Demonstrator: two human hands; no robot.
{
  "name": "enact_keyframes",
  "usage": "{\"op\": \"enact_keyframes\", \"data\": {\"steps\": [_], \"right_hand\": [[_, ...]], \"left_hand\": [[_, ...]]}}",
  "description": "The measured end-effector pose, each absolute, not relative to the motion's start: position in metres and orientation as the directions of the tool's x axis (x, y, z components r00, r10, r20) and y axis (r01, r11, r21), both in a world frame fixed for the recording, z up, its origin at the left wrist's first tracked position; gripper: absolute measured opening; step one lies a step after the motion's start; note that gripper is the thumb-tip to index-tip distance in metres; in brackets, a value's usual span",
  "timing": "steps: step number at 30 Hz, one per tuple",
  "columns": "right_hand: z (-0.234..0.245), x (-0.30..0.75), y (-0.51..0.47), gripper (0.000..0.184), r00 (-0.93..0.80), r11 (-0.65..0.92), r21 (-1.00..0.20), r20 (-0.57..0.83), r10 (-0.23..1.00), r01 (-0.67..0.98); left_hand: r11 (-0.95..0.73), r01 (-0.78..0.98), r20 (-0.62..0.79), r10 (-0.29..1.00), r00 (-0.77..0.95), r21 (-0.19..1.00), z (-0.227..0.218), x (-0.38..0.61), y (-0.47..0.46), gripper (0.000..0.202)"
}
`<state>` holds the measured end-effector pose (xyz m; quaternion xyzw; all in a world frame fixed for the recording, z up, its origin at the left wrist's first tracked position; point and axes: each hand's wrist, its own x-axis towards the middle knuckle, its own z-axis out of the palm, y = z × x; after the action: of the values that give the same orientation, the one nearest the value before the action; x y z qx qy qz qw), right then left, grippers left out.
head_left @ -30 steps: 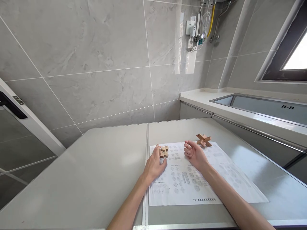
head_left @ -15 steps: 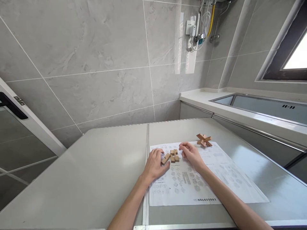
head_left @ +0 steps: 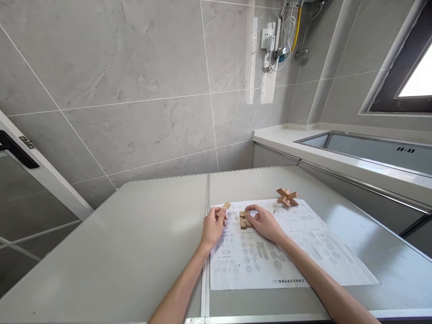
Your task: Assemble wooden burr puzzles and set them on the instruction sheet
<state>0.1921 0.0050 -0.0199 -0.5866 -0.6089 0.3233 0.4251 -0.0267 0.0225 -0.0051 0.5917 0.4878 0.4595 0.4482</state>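
Note:
My left hand [head_left: 213,225] pinches a notched wooden puzzle piece [head_left: 225,207], lifted and tilted above the left edge of the paper sheet [head_left: 249,279]. To its right, my right hand [head_left: 265,221] has its thumb and fingertips closed on a piece at the right side of a small group of notched wooden blocks [head_left: 242,220] lying on the sheet. Its fingers partly hide that group. Small printed diagrams of block shapes cover the sheet. Farther back, at the sheet's top edge, rests a star-shaped wooden interlocking puzzle [head_left: 287,198].
The grey folding table [head_left: 135,252] has a seam left of the sheet. A white counter [head_left: 280,137] with a steel sink [head_left: 371,146] runs along the right. A door with a black handle [head_left: 16,148] stands at the left, and a tiled wall [head_left: 141,58] behind.
My left hand has picked up the loose wooden piece that lay beside it. My right hand has moved left and down onto the block group.

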Motion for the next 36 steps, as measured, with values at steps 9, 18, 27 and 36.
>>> {"op": "enact_keyframes", "data": {"steps": [9, 18, 27, 36], "right_hand": [[-0.019, 0.191, 0.005, 0.027, -0.008, 0.112, -0.835, 0.129, 0.992, 0.539], [-0.021, 0.191, 0.004, 0.033, -0.087, 0.179, -0.776, 0.159, 0.983, 0.605], [-0.036, 0.192, 0.009, 0.036, -0.087, 0.279, -0.711, 0.294, 0.952, 0.645], [-0.052, 0.199, 0.016, 0.013, 0.058, 0.246, -0.663, 0.402, 0.914, 0.707]], "left_hand": [[0.154, -0.222, -0.086, 0.954, 0.288, 0.963, 0.009, -0.028, 0.024, 0.051], [0.345, -0.509, -0.163, 0.916, 0.367, 0.788, 0.012, -0.032, 0.024, 0.030], [0.367, -0.441, -0.199, 0.903, 0.381, 0.819, 0.013, -0.031, 0.024, 0.041], [0.304, -0.382, -0.150, 0.912, 0.382, 0.873, 0.015, -0.028, 0.021, 0.048]]}}
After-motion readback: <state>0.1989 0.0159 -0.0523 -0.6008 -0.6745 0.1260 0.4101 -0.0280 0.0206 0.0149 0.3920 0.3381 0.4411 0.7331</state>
